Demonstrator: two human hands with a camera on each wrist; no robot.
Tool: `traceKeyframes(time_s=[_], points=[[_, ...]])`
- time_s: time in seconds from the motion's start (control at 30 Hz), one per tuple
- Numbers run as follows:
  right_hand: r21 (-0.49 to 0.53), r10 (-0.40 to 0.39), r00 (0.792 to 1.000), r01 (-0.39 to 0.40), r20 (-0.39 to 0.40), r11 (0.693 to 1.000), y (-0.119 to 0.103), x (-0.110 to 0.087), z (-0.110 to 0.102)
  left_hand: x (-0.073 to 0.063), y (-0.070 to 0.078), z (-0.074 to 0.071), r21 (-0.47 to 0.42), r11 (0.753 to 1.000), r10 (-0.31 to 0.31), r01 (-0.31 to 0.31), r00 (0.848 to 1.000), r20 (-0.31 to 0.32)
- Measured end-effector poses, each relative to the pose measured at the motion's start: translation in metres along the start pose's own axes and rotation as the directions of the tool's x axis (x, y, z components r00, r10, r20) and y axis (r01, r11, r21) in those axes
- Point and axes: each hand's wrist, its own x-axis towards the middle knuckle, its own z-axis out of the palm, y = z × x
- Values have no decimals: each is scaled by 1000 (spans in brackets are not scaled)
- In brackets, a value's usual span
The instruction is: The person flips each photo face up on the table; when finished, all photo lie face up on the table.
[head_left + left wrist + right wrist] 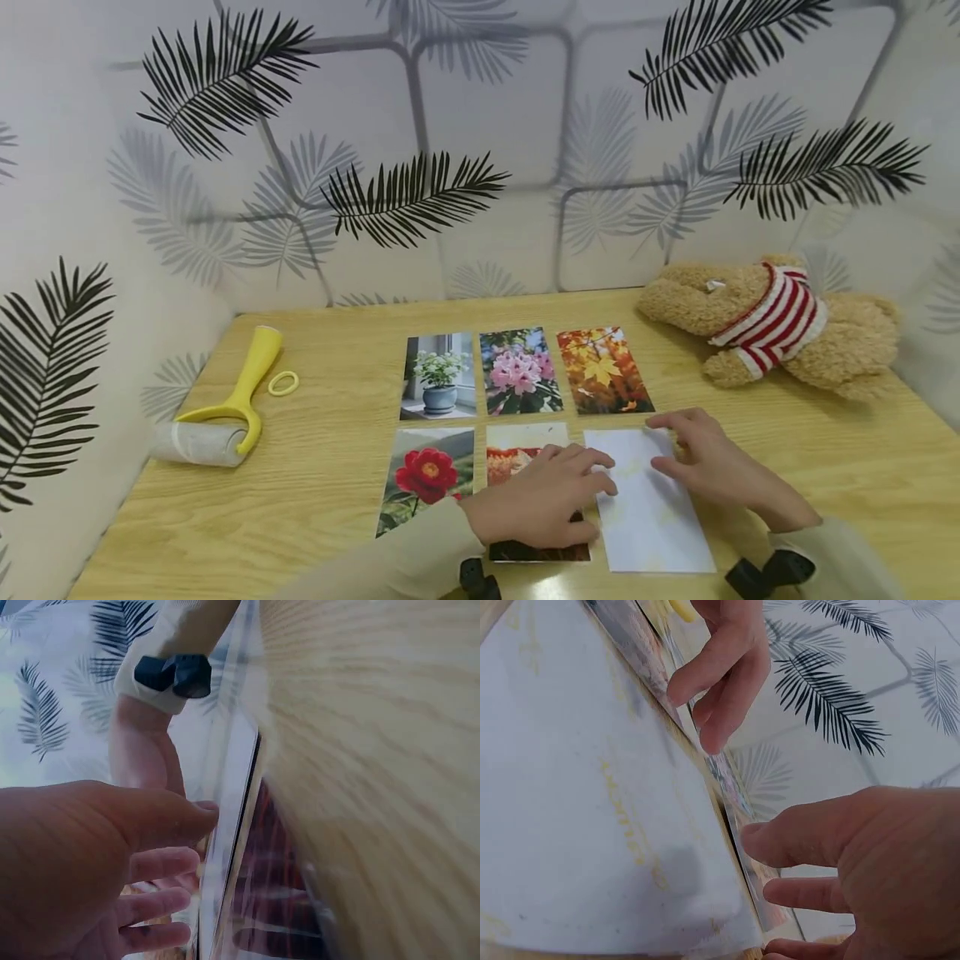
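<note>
A white card [647,517], face down with faint yellow lettering, lies at the right end of the front row. My left hand [542,498] is over the neighbouring photo card [525,435], hiding most of it, with its fingertips at the white card's left edge. At the white card's upper right, my right hand [716,462] spreads its thumb and fingers near the edge. In the right wrist view both hands flank the white card [592,795], holding nothing. A red flower photo [426,475] lies left of my left hand.
Behind lie photos of a potted plant [438,379], pink flowers [520,372] and autumn leaves [603,372]. A yellow-handled lint roller [225,417] and a yellow ring [283,383] are at left. A teddy bear [780,321] in a striped sweater lies at back right, near the patterned wall.
</note>
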Motion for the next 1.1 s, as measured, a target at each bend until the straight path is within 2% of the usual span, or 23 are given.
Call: traceKeyframes(time_s=[0.07, 0.17, 0.37, 0.43, 0.5, 0.6, 0.67, 0.77, 0.93, 1.0, 1.1], points=[[12, 3, 1000, -3, 5, 1000, 4, 0, -1, 8, 4, 1, 32, 999, 0, -1, 999, 36], [94, 17, 999, -20, 32, 995, 7, 1, -2, 17, 7, 4, 54, 999, -2, -1, 998, 67], [256, 103, 989, -127, 104, 958, 10, 0, -7, 21, 9, 5, 61, 998, -21, 16, 997, 73], [328, 153, 980, -186, 124, 926, 11, -1, -10, 21, 9, 6, 62, 998, -26, 22, 997, 73], [419, 187, 972, -230, 143, 878, 13, -3, -14, 20, 9, 6, 55, 998, -31, 27, 997, 73], [523, 199, 966, -255, 162, 813, 17, -6, -20, 20, 8, 8, 21, 999, -41, 40, 997, 66], [569, 168, 969, -242, 181, 786, 20, -8, -23, 20, 7, 9, -10, 999, -43, 44, 998, 51], [602, 106, 969, -223, 224, 767, 23, -11, -28, 18, 7, 10, -35, 998, -41, 42, 999, 28], [569, -13, 948, -180, 319, 802, 25, -14, -35, 15, 8, 10, -44, 999, -27, 28, 999, 25], [572, -92, 919, -157, 382, 805, 26, -15, -36, 15, 9, 9, -46, 999, -20, 21, 999, 27], [648, -262, 844, -127, 469, 751, 28, -15, -33, 14, 9, 10, -52, 999, -13, 14, 1000, 23]])
